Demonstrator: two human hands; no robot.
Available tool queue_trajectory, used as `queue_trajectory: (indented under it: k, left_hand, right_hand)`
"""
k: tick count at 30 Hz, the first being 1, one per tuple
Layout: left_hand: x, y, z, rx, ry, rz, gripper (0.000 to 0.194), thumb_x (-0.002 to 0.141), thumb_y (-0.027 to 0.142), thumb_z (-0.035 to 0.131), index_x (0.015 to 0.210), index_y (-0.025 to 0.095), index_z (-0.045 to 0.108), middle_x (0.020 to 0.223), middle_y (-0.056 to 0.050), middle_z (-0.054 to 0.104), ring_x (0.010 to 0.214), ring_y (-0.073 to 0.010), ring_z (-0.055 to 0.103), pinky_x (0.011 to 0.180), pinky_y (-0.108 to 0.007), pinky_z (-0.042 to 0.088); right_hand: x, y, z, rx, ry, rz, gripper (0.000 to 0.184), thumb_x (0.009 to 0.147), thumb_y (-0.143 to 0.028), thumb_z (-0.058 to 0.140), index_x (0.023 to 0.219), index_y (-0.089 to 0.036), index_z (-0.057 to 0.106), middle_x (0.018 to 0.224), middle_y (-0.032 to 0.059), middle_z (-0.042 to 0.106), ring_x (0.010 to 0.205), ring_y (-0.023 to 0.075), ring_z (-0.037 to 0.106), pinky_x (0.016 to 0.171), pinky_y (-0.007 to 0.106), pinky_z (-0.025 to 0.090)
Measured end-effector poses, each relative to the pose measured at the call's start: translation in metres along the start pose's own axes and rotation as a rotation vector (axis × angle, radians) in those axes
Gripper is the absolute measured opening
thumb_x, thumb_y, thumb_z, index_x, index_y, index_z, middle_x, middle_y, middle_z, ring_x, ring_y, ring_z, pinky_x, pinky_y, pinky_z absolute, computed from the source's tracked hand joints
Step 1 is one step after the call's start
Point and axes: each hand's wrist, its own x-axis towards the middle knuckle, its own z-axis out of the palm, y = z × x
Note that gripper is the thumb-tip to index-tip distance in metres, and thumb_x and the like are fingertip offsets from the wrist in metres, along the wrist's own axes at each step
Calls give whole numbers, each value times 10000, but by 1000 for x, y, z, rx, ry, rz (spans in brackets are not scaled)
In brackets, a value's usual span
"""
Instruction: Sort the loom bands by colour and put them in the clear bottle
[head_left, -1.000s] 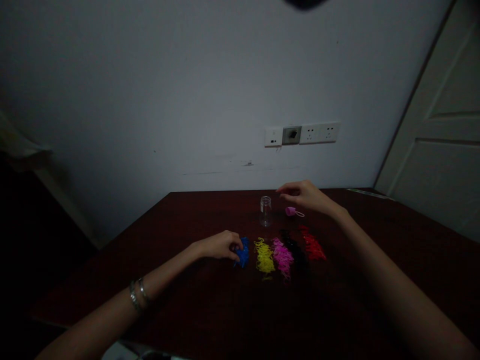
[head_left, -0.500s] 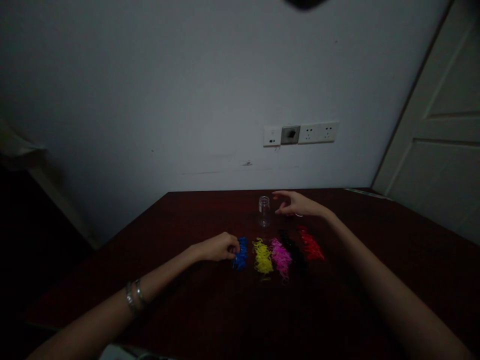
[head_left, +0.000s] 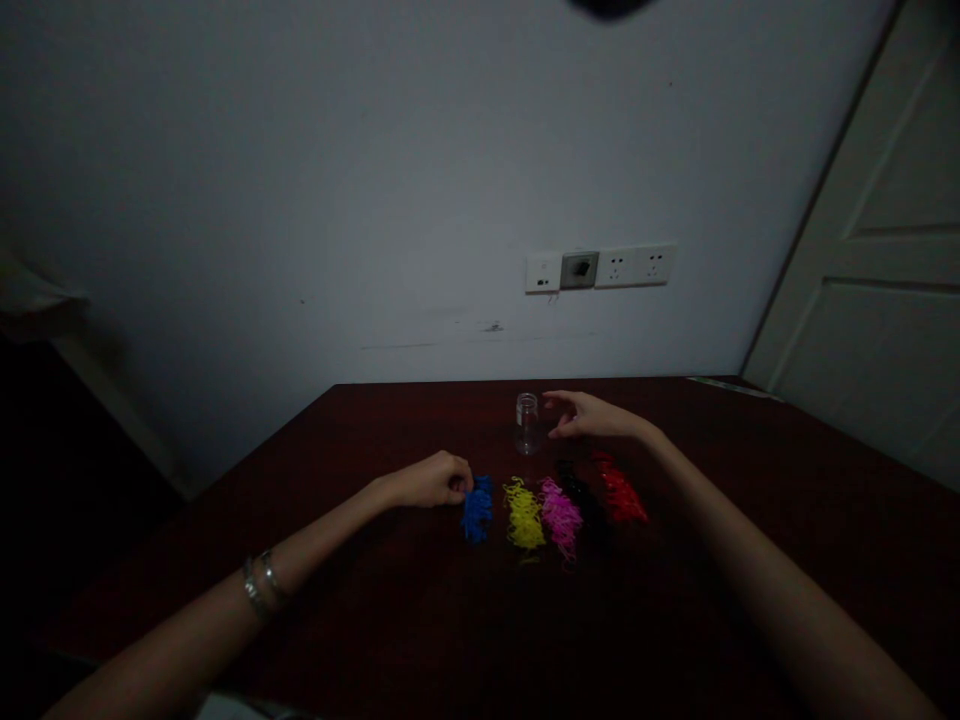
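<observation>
My left hand (head_left: pixel 439 478) is at the upper left edge of a pile of blue rubber bands (head_left: pixel 477 512). Its fingers are curled in a pinch against the pile; whether a band is between the fingertips is hidden. Farther back, a clear jar (head_left: pixel 527 428) stands upright without a lid. My right hand (head_left: pixel 589 414) hovers just right of the jar, thumb and fingers apart, holding nothing and not touching it. To the right of the blue pile lie separate piles of yellow bands (head_left: pixel 525 518), pink bands (head_left: pixel 561 520), black bands (head_left: pixel 583 495) and red bands (head_left: pixel 621 490).
The piles and jar rest on a dark reddish-brown table (head_left: pixel 420 420) against a pale wall (head_left: pixel 300 200). Sockets and switches (head_left: pixel 600 268) are on the wall behind. A white panelled door (head_left: pixel 885 280) stands at the right. The light is dim.
My left hand has shifted slightly up and left, uncovering more of the blue pile. My right hand has dropped very slightly and stays beside the jar.
</observation>
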Motion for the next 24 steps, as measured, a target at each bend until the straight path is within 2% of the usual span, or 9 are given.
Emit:
queue_trajectory:
  k: [4, 13, 17, 24]
  left_hand:
    - [1, -2, -9, -1, 40, -8, 164, 681, 124, 536, 817, 108, 625, 795, -37, 594, 666, -94, 522, 620, -190, 398]
    - [7, -2, -30, -73, 122, -97, 181, 678, 153, 518, 803, 103, 639, 691, -9, 588, 616, -87, 496, 593, -192, 366]
    - [20, -2, -45, -117, 208, -116, 188, 673, 174, 532, 809, 98, 639, 690, -13, 591, 629, -94, 493, 606, -201, 372]
    - [60, -10, -70, -203, 328, -102, 179, 654, 177, 551, 786, 99, 645, 711, -23, 618, 632, -97, 506, 603, -208, 381]
  right_hand:
    - [-2, -3, -2, -26, -7, -11, 782, 589, -228, 689, 1296, -112, 376, 1159, 176, 539, 663, 141, 586, 529, 254, 454]
    - [-2, 0, -8, -28, 18, -11, 804, 585, -285, 699, 1299, -124, 367, 1075, 144, 585, 660, 141, 574, 532, 254, 449]
    - [4, 6, 4, -44, 42, -44, 812, 567, -316, 713, 1282, -102, 390, 1019, 129, 597, 684, 148, 555, 582, 273, 443]
    - [11, 10, 34, -99, 109, -144, 627, 573, -316, 699, 1154, -161, 524, 973, 78, 594, 837, 207, 545, 728, 329, 419]
